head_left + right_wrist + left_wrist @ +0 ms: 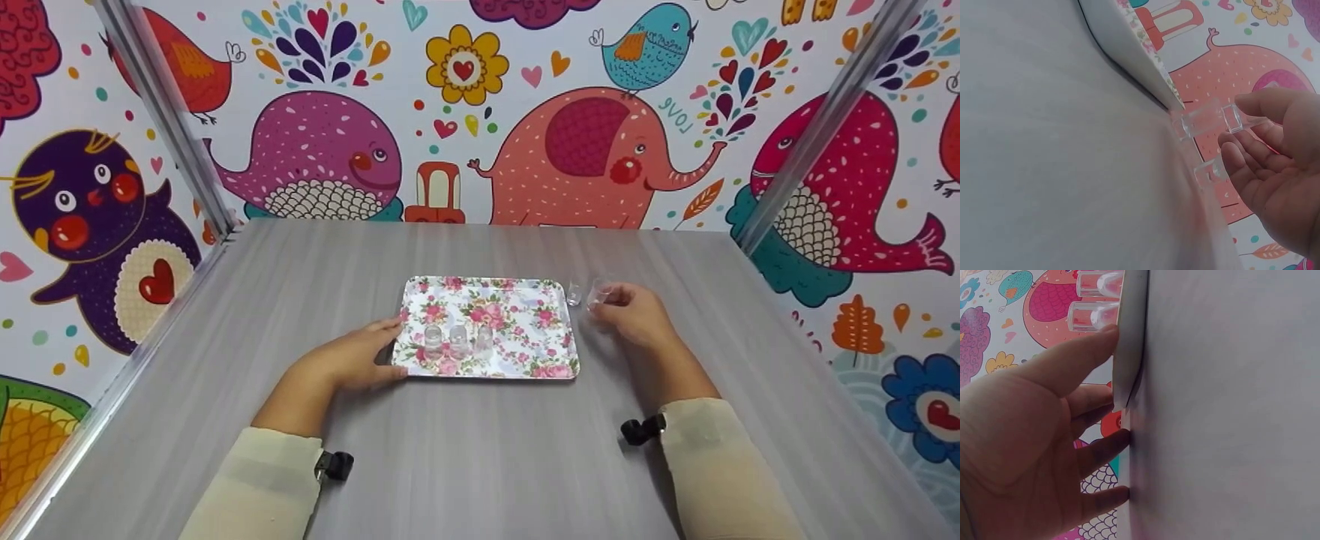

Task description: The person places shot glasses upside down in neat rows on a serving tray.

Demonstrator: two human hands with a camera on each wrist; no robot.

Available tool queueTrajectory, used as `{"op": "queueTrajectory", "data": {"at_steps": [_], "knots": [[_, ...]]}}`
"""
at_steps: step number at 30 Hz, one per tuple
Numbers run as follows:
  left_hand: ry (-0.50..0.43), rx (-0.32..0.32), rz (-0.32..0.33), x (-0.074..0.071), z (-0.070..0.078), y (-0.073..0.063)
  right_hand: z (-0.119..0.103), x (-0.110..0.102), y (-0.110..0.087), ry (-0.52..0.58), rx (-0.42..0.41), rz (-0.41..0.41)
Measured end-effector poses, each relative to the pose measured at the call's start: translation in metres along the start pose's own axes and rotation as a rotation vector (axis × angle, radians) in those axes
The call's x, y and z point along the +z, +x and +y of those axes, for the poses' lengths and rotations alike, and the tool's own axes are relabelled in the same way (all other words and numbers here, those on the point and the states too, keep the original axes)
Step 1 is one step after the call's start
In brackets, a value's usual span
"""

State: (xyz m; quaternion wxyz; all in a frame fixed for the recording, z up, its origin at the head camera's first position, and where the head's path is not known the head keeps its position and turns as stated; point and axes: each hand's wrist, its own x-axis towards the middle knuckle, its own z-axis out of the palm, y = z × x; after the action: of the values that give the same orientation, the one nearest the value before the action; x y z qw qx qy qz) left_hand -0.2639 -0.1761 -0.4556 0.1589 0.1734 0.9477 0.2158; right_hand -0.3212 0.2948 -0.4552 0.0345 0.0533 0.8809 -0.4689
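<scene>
Three clear glasses (pixel 458 341) upright on floral tray (pixel 517 347)

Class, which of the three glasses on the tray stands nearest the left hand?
The leftmost glass in the head view; the middle glass and rightmost glass stand farther from the left hand.

Right hand (pixel 1283 183) pinches a clear glass (pixel 1232 118) at the fingertips. Second glass (pixel 1199 120) stands on the table (pixel 1044 146) just past the tips; can't tell if the two touch. Third glass (pixel 1208 172) just beside the lower fingertip, part hidden. Tray (pixel 1123 50) farther out, upper left of the fingers. Printed wall (pixel 1216 73) behind them.
</scene>
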Motion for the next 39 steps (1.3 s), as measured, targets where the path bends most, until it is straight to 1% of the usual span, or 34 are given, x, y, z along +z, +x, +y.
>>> {"op": "queueTrajectory", "data": {"at_steps": [3,9,11,17,22,31,35,39], "knots": [[0.000,0.008,0.003,0.000,0.000,0.001,-0.004,0.004,-0.002,0.001,-0.009,0.001],[-0.009,0.001,0.007,0.001,-0.001,0.000,-0.013,0.016,-0.004,0.013,-0.103,0.013],[-0.007,0.003,0.006,0.000,-0.001,-0.001,-0.018,0.020,-0.006,0.005,-0.116,0.005],[-0.006,0.009,0.002,-0.001,0.002,-0.002,-0.032,0.033,-0.012,-0.039,-0.134,-0.041],[-0.006,0.012,0.008,-0.001,0.002,-0.002,-0.045,0.042,-0.020,-0.039,-0.149,-0.081],[-0.011,0.020,0.009,-0.001,0.000,-0.002,-0.066,0.056,-0.029,0.000,-0.267,-0.170],[-0.011,0.026,0.011,-0.001,0.000,-0.002,-0.075,0.060,-0.031,0.021,-0.291,-0.192],[-0.009,0.026,0.012,-0.001,0.001,-0.002,-0.083,0.065,-0.031,0.023,-0.313,-0.194]]}}
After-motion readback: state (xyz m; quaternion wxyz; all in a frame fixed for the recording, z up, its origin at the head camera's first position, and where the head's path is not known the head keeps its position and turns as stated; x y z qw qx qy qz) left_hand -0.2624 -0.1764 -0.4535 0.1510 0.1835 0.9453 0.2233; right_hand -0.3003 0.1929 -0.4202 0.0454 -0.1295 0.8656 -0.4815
